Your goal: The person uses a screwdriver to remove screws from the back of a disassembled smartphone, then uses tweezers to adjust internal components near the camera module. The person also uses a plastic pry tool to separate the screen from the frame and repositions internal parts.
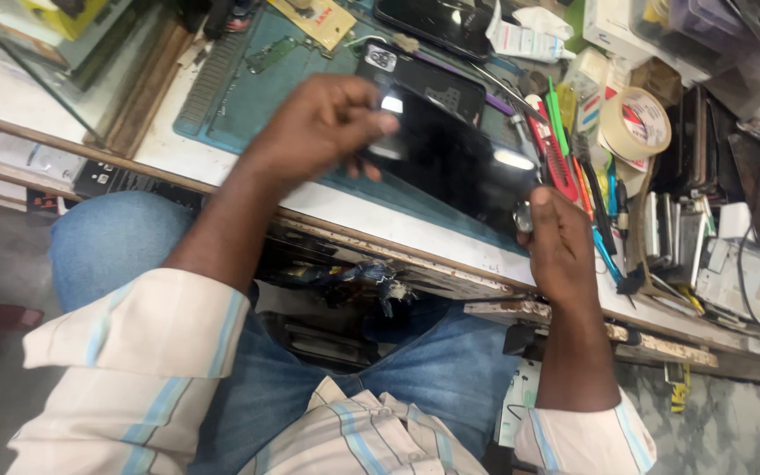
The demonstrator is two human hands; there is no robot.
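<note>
**Two hands gripping a dark phone over a cluttered bench**

Two bare hands are holding one black phone [450,163] just above a teal work mat [248,105] at the front edge of a crowded bench [178,154]. The left hand [323,127] is closing around the phone's upper left end, thumb lying on the glossy face and the other fingers curling underneath, so the grip is tight with no gap showing. The right hand [560,242] is curling into a loose fist at the phone's lower right corner, pinching a small silvery piece [523,215] that is touching that corner; what the piece is cannot be told. The phone is tilting, its screen side facing up and catching light.

Behind it, a second dark phone back [406,75] with a camera block is lying flat on the mat, partly hidden by the held one. To the right, red and green hand tools [560,145] are lying side by side, and a roll of tan tape [635,123] is sitting just beyond them. Further right, stacked phone parts [679,229] are standing on edge. The person is sitting in blue jeans [107,237] and a striped shirt [134,369], knees under the bench.
</note>
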